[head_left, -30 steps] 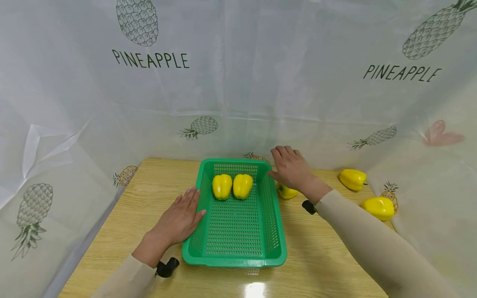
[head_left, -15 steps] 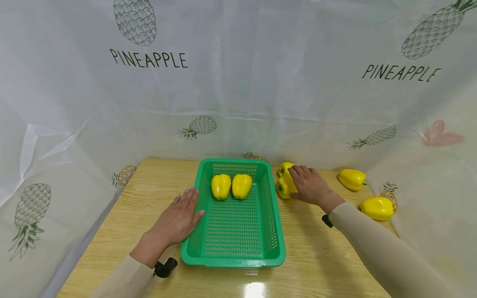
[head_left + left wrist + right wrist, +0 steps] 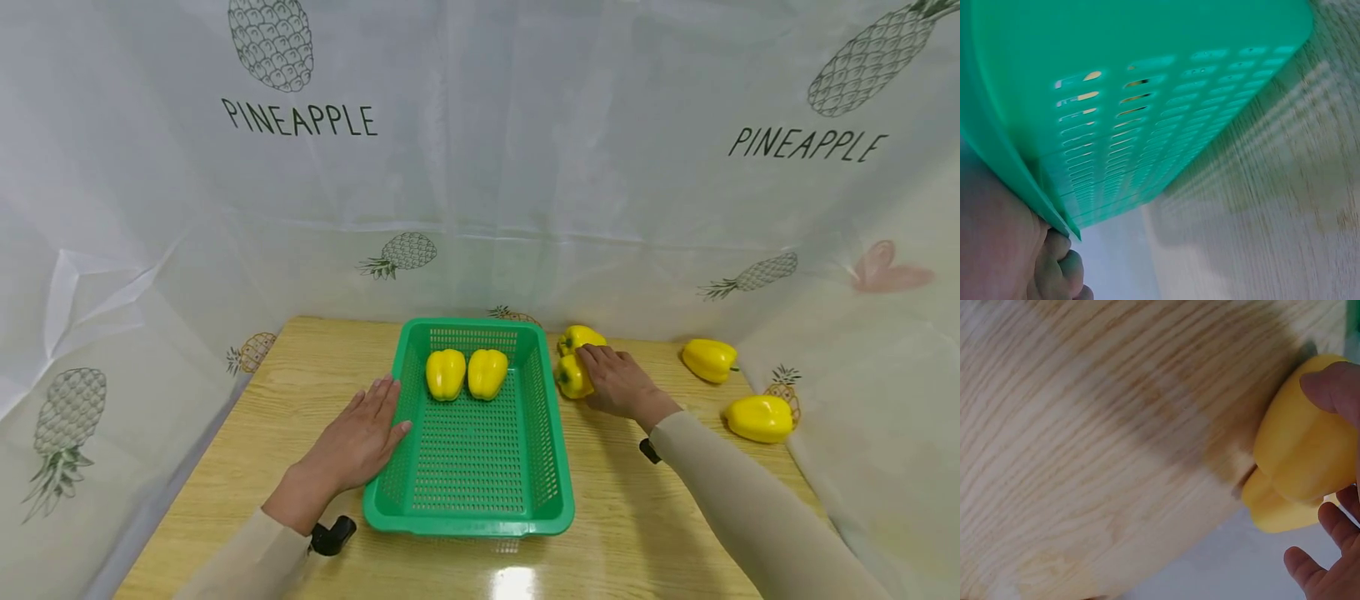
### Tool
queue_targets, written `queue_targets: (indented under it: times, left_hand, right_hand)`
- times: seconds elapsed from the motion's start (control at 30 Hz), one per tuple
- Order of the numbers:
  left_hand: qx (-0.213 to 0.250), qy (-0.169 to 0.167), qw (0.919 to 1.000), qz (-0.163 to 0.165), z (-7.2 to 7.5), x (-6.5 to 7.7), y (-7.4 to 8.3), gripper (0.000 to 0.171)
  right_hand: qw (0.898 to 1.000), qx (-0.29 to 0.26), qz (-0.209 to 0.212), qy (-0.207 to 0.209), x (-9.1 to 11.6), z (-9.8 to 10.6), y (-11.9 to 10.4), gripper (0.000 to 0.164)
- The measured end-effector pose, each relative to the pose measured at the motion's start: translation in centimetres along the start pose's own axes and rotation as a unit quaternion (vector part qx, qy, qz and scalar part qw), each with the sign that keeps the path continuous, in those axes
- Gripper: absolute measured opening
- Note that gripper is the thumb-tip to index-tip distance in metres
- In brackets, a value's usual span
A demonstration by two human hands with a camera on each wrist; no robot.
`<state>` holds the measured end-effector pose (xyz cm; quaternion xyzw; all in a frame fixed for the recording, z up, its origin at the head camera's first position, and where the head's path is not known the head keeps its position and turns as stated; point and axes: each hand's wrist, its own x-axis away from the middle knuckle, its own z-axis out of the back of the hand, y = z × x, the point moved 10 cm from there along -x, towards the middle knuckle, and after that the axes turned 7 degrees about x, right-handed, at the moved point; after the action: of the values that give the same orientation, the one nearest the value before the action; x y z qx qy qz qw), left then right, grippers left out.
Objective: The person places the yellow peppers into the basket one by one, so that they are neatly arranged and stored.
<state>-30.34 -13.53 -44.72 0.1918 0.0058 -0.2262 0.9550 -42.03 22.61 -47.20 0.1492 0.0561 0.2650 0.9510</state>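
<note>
A green plastic basket (image 3: 468,528) stands on the wooden table. Two yellow bell peppers, a left one (image 3: 446,375) and a right one (image 3: 487,374), sit side by side at its far end. My left hand (image 3: 354,437) rests with straight fingers on the basket's left rim; the left wrist view shows it against the rim (image 3: 1019,169). Right of the basket, my right hand (image 3: 621,385) grips a yellow bell pepper (image 3: 573,379). In the right wrist view the thumb presses this pepper (image 3: 1304,450), fingers on its other side. Another bell pepper (image 3: 582,337) lies just behind it.
Two more yellow bell peppers, one farther back (image 3: 709,360) and one nearer (image 3: 761,418), lie at the table's right edge. A pale curtain (image 3: 480,183) printed with pineapples surrounds the wooden table (image 3: 645,517) at the back and sides.
My right hand has moved from above the basket's right rim to the right and down, onto the nearer of the two peppers beside the basket. The left hand has stayed in place.
</note>
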Motion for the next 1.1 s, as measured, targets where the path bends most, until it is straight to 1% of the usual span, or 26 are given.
queue_targets:
  times: [0.13,0.3,0.4,0.53,0.67,0.9,1.0,1.1]
  left_hand:
    - [-0.002,-0.004,1.0000,0.002,0.0,0.0,0.0,0.068]
    - [-0.003,-0.005,1.0000,0.005,0.0,-0.1,0.0,0.068]
    - [-0.003,-0.005,1.0000,0.006,0.0,0.0,0.0,0.068]
    - [-0.005,-0.002,1.0000,0.005,-0.1,0.0,0.0,0.068]
    - [-0.006,0.000,1.0000,0.004,-0.1,0.0,0.0,0.068]
    - [-0.006,0.000,1.0000,0.004,-0.1,-0.1,0.1,0.068]
    - [-0.004,0.000,1.0000,0.005,-0.1,-0.1,0.0,0.068]
    - [-0.001,-0.001,1.0000,0.006,0.0,-0.2,0.0,0.068]
  right_hand:
    - [1.000,-0.009,-0.004,-0.004,0.2,-0.4,-0.1,0.090]
    - [1.000,-0.012,-0.013,0.007,1.0,-0.4,-0.2,0.088]
    - [0.999,-0.016,-0.021,0.022,1.7,-0.3,-0.1,0.082]
    - [0.998,-0.037,-0.034,0.040,2.8,-0.2,-0.1,0.072]
    - [0.996,-0.047,-0.050,0.053,4.0,-0.3,-0.2,0.075]
    - [0.992,-0.047,-0.074,0.095,6.3,-0.1,-1.3,0.085]
    - [0.989,-0.047,-0.079,0.117,7.1,0.3,-1.9,0.087]
    - [0.985,-0.045,-0.077,0.146,7.7,1.1,-2.5,0.084]
